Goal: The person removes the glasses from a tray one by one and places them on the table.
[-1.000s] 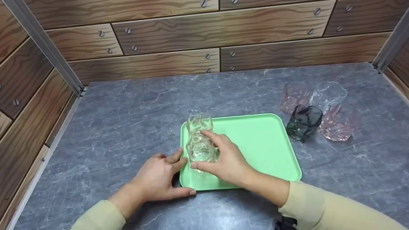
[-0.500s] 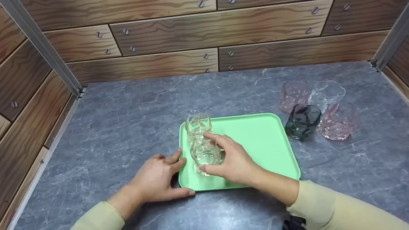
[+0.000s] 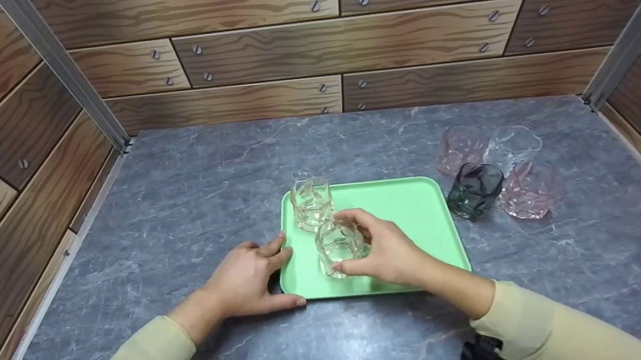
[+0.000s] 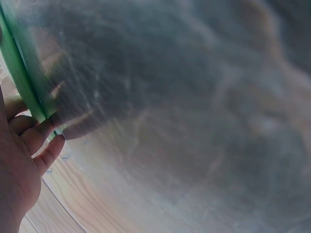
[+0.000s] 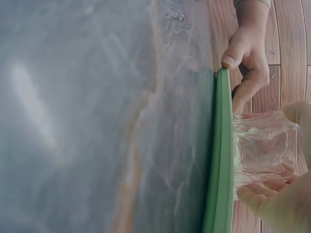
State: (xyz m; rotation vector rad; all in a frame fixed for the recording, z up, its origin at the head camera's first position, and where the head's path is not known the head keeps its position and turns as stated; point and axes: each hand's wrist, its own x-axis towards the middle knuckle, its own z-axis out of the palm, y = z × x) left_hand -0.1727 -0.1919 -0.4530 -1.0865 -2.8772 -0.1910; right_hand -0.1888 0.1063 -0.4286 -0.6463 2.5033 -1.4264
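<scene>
A clear, wavy-sided drinking glass is gripped between the thumb and fingers of my right hand. It is upright on the front part of the green tray, its base appearing to touch the tray in the right wrist view. Just behind it, a second clear glass stands in the tray's back left corner. My left hand rests against the tray's left side, fingers extended along the rim and thumb by the front corner. In the left wrist view its fingers touch the tray edge.
To the right of the tray stand several more glasses: a dark grey one, two pinkish ones, front and back, and a clear one. A wood-patterned wall encloses the grey marbled table.
My right hand has moved the gripped glass rightward and slightly toward me, opening a gap from the rear glass. The left hand stays at the tray edge.
</scene>
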